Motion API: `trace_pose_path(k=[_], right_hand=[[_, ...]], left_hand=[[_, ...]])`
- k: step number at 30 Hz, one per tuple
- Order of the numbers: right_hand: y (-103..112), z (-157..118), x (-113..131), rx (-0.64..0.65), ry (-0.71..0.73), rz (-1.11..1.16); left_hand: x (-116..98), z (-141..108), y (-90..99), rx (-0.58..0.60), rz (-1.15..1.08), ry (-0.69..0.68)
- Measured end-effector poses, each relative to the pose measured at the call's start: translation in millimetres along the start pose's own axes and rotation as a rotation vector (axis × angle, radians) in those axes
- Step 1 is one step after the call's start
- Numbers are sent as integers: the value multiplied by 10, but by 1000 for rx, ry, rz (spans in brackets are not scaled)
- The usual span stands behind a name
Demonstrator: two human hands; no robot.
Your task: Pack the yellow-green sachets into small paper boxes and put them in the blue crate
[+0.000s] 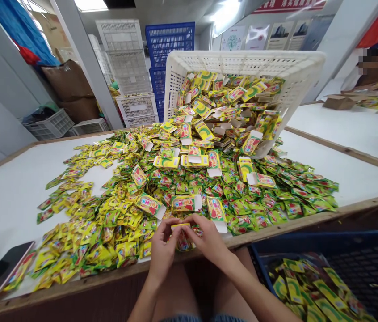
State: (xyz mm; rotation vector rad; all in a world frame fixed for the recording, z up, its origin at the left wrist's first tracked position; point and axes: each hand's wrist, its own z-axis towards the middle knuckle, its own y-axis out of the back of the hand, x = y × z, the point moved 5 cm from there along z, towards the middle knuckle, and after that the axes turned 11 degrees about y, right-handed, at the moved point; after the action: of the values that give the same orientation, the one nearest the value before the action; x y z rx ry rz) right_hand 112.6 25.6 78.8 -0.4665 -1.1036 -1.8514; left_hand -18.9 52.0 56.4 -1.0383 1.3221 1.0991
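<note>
My left hand [164,246] and my right hand [205,235] meet at the table's front edge, the fingers of both pinching a small yellow box [180,226] between them. Just behind my hands lie printed boxes with white flaps out, among them one box [186,203] lying sideways and another [216,209] beside my right hand. Around them spreads a heap of small wrapped packets, yellow ones [102,241] to the left and green ones [296,208] to the right.
A white basket [245,58] tipped toward me spills boxes onto the heap. At the lower right, a blue crate [353,239] holds yellow boxes. A phone [4,273] lies at the left edge. Another person sits at the far right table [353,125]. Stacked crates [127,67] stand behind.
</note>
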Motion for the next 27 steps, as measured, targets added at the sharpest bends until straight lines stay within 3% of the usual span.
trace_pose_path(k=[7,11,13,16,20,22,24,27], right_hand=[[-23,-26,-39,12,52,-105],[-149,-75,-61,-1,76,-18],[-83,-132,-6,-26,81,14],[338,-371,41,-38,73,-113],[1221,-901,-209,17,-152,-723],[1442,-1059,-321,54,-227,-946],[1343,-1050,-347,109,-168,-988],[836,-852,-337,202,-19,-878]], left_hand=[[132,60,2,-44,-17,-56],[211,45,8,1,-77,-56],[201,-9,-9,36,-69,-47],[180,-91,2,67,-121,-48],[276,-63,84,3,-111,7],[320,-19,69,-23,-35,29],[304,-5,-1,-22,14,16],[182,-79,-126,-3,82,-63]])
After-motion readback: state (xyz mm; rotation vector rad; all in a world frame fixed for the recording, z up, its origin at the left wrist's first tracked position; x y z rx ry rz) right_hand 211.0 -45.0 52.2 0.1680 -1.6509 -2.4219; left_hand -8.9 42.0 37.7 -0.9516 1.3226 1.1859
